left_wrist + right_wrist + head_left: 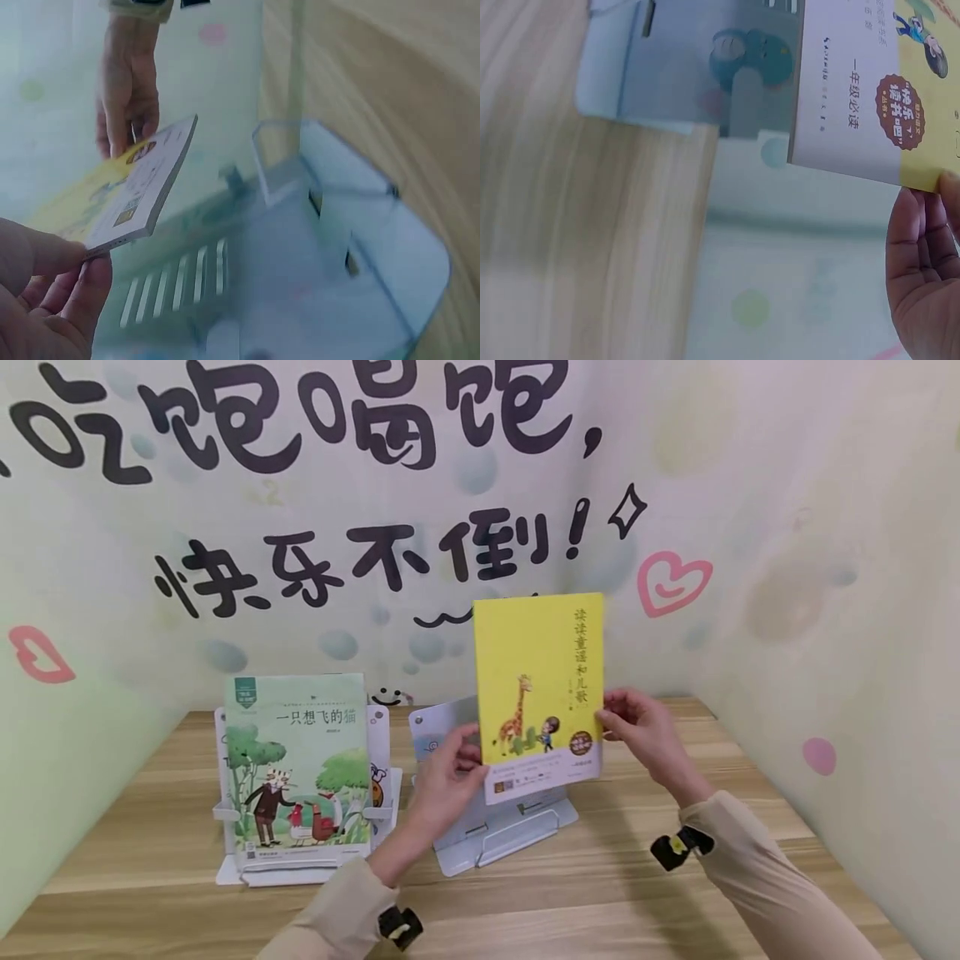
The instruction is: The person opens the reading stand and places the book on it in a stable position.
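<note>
A yellow book (538,685) with a giraffe on its cover is held upright in the air between both hands. At its lower left edge the left hand (447,785) pinches it between thumb and fingers, as the left wrist view also shows. The right hand (647,735) pinches the opposite edge, with thumb and fingers on the book's side in the right wrist view. Behind and below the book stands a pale metal book stand (510,831), its back panel partly hidden by the book. Its wire ledge (519,835) shows at the front, apart from the book.
Left of it, a green picture book (303,777) with a cat leans on a second white book stand (381,777). Both stands rest on a wood-grain table (600,877). A printed wall (810,568) with large black characters rises behind the table.
</note>
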Available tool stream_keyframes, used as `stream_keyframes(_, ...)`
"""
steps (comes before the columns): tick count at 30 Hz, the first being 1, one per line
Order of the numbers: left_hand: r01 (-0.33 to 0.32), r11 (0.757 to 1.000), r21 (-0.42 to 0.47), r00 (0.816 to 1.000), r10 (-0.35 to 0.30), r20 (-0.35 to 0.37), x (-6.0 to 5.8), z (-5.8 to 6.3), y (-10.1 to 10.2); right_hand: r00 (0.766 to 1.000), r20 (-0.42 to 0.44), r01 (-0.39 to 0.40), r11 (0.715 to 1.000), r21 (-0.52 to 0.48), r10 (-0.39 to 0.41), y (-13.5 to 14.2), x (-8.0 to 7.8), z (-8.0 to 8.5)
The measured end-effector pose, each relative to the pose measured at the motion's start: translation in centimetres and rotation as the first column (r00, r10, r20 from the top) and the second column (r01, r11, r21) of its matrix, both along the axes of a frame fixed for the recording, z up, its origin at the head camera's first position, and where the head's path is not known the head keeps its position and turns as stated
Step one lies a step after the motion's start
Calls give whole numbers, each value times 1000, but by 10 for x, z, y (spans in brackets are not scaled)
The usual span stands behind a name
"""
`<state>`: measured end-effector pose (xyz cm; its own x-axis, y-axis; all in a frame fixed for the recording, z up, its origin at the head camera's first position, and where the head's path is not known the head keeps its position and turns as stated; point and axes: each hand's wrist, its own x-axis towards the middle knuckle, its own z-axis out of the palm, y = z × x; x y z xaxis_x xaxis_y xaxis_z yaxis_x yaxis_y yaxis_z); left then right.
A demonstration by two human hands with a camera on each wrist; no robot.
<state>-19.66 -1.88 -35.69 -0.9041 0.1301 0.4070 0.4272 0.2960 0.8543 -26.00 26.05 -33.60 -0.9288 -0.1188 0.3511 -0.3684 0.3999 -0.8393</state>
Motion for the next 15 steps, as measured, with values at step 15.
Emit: stream_keyframes(15,-177,975,-138,981,163,-105,-7,-9,-39,997,-2,-75,996,50,75,-46,-27,-8)
